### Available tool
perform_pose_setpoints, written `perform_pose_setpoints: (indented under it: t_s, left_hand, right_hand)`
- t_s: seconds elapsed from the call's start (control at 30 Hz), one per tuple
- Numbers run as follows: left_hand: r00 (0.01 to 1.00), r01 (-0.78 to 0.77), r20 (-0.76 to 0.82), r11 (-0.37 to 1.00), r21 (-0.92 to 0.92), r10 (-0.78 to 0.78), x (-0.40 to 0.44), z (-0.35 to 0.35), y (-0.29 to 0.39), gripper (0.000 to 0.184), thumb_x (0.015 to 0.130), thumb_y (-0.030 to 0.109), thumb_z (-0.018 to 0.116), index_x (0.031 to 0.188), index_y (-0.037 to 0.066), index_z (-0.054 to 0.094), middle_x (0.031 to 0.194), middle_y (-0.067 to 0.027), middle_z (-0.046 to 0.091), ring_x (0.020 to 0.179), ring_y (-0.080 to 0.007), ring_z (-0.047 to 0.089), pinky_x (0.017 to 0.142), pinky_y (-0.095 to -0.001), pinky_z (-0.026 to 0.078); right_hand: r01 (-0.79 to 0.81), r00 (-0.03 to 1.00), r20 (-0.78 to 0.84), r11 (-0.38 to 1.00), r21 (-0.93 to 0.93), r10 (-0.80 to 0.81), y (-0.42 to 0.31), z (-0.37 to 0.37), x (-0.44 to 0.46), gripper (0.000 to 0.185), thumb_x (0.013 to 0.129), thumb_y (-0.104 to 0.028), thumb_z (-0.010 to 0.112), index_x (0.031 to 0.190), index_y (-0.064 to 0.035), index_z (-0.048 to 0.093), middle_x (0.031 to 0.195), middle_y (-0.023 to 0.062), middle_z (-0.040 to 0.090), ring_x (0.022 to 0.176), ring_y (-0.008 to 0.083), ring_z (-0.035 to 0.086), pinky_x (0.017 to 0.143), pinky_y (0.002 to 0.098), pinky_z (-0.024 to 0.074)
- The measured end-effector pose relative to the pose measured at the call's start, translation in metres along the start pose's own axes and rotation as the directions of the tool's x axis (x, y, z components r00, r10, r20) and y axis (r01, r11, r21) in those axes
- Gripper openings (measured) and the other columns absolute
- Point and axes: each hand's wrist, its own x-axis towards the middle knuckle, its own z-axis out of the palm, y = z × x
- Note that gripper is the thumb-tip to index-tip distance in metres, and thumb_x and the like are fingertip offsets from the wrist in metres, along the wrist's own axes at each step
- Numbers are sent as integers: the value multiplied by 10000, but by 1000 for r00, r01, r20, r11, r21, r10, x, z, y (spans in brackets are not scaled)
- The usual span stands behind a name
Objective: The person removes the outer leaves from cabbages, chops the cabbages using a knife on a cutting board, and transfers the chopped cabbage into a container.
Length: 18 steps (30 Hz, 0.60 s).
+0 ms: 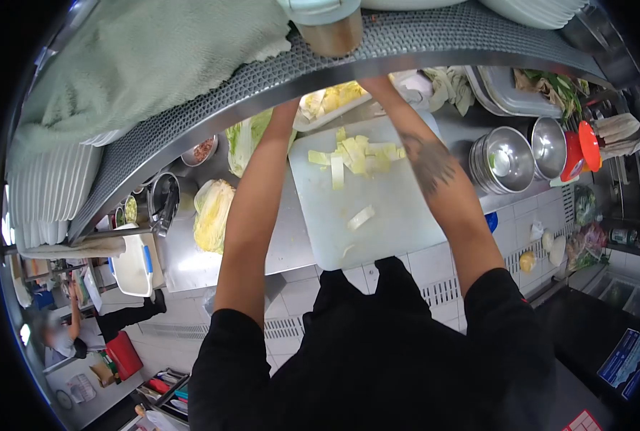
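Both my arms reach forward under a metal shelf, which hides the fingers of my left hand [286, 109] and my right hand [377, 83]. Between my wrists is a white tray [311, 125] holding cut yellow cabbage [332, 98]; whether my hands touch it is hidden. Below lies a white cutting board [367, 241] with pale green cabbage pieces [356, 153] near its far end and a loose strip [361, 217] nearer me. Left of the board are a leafy cabbage head [242, 144], partly behind my left forearm, and a yellowish napa cabbage [214, 215].
The perforated shelf [435, 36] crosses above my hands, bearing a towel [140, 65], a lidded tub [331, 36] and stacked plates [54, 183]. Steel bowls [503, 159] stand at right. A metal pot [169, 197] stands at left. Another person [68, 337] is far left.
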Motion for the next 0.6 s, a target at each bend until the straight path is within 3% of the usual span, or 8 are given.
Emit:
perform_pose_setpoints:
  t_s: [0.03,0.1,0.17,0.2,0.23,0.33,0.47,0.6]
  left_hand:
    - [999,-30,23,998,-57,31,-20,-21,14,314,919,215,602,1140,-1,658,1078,-189,691,1050,-364,629,946,-426,450]
    - [928,288,333,886,-364,-165,-75,-106,87,514,825,158,735,1295,25,573,1273,-207,607,1213,-357,562,1049,-430,406]
    - [788,116,586,890,-441,188,-171,-135,87,923,692,459,836,1461,161,423,1528,-203,306,1434,-394,274,1140,-544,270]
    - [630,130,753,930,-345,191,-190,-160,107,1023,623,624,813,1478,232,414,1562,-250,186,1459,-455,161,1153,-618,164]
    - [576,106,789,937,-332,215,-219,-168,116,1030,600,689,780,1479,297,414,1574,-277,129,1469,-484,77,1143,-659,98]
    - [591,-45,776,969,-242,221,-251,-163,122,1069,583,700,783,1478,249,414,1574,-302,91,1463,-512,28,1135,-672,67]
    - [711,21,703,1000,-13,-6,-221,-121,107,1180,581,744,753,1532,208,303,1568,-348,22,1460,-525,-24,1126,-672,14]
    - [685,135,722,991,8,-99,-204,-93,95,1301,582,697,776,1569,137,139,1553,-366,57,1455,-528,-15,1140,-655,35]
  right_hand:
    - [-71,997,22,997,-9,71,-26,-35,-25,286,917,-206,607,1143,-36,644,1124,184,637,1129,356,575,945,425,457]
    - [-144,985,90,989,-41,147,-62,-94,-85,300,922,-227,613,1169,-58,640,1144,192,619,1169,372,553,973,429,447]
    - [-4,944,319,967,-254,87,-59,-131,-140,372,962,-227,562,1302,-77,568,1339,205,521,1219,376,517,1037,424,412]
    - [-6,925,358,949,-317,125,-53,-138,-161,403,960,-248,563,1329,-87,541,1368,217,485,1242,396,490,1051,440,400]
    - [-4,903,396,926,-378,165,-47,-142,-181,436,959,-269,564,1357,-98,515,1398,229,449,1265,415,464,1065,456,388]
    - [-42,889,414,937,-347,193,-39,-127,-190,477,967,-308,543,1400,-119,478,1451,247,390,1318,448,399,1105,497,332]
    - [21,868,484,964,-265,114,-36,-75,-186,468,985,-327,506,1407,-128,477,1480,239,365,1382,419,335,1144,542,246]
    - [114,693,720,981,-157,35,-34,-51,-165,411,998,-329,485,1355,-131,534,1387,199,502,1390,359,355,1156,574,193]
